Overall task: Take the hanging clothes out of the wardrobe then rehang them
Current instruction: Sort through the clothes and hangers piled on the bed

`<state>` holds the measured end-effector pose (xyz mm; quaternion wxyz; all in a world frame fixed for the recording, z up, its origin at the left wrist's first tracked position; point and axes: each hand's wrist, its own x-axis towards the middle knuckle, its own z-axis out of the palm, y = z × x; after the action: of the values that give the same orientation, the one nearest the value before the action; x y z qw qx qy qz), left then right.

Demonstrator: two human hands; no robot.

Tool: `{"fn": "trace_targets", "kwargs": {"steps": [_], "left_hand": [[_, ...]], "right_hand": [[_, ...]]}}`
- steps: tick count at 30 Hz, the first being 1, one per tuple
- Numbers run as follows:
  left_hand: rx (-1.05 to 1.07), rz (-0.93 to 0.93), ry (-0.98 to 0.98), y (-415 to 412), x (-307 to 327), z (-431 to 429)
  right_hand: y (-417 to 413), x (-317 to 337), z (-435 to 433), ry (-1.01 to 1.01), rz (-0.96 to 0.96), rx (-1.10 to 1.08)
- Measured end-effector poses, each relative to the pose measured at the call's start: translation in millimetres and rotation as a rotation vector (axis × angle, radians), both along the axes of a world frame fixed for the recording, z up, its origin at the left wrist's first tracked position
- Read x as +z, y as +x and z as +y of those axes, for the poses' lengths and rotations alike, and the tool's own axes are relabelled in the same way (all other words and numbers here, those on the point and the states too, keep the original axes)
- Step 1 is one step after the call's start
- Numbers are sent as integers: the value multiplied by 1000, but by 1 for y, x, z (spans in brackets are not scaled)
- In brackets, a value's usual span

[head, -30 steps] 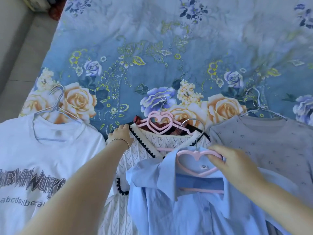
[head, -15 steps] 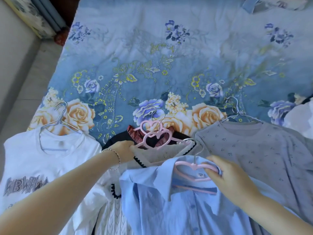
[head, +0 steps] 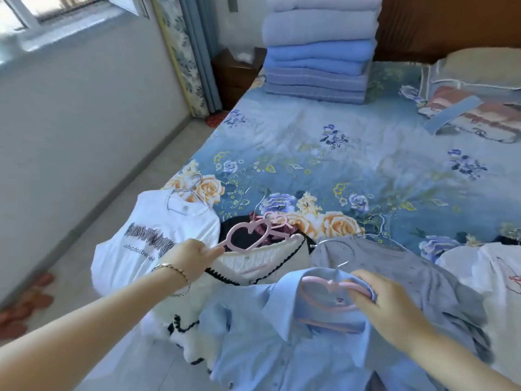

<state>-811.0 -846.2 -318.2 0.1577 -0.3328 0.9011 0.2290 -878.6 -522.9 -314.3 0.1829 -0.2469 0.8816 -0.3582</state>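
at the near edge of the bed [head: 310, 153], the left hand [head: 194, 258] is pinching the heart hanger [head: 245, 235] of the knit top [head: 262, 261], and the right hand [head: 386, 303] is curling round the pink hanger [head: 329, 287] in the blue shirt [head: 267, 348]. lifting both is risking a hook snagging the grey top [head: 394, 266]. no wardrobe is showing.

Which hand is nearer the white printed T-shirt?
Left. The left hand holds a pink hanger right beside the T-shirt; the right hand is across on a second hanger in the blue shirt.
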Motion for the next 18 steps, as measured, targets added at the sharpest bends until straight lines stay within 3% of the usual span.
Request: {"fn": "trace_targets", "kwargs": {"steps": [9, 13, 18], "left_hand": [[149, 4, -499, 161, 117, -62], [254, 44, -547, 218, 146, -117], [301, 175, -542, 264, 150, -173]], "right_hand": [[103, 65, -65, -25, -61, 299], [161, 81, -120, -35, -125, 415], [194, 94, -183, -45, -156, 385]]}}
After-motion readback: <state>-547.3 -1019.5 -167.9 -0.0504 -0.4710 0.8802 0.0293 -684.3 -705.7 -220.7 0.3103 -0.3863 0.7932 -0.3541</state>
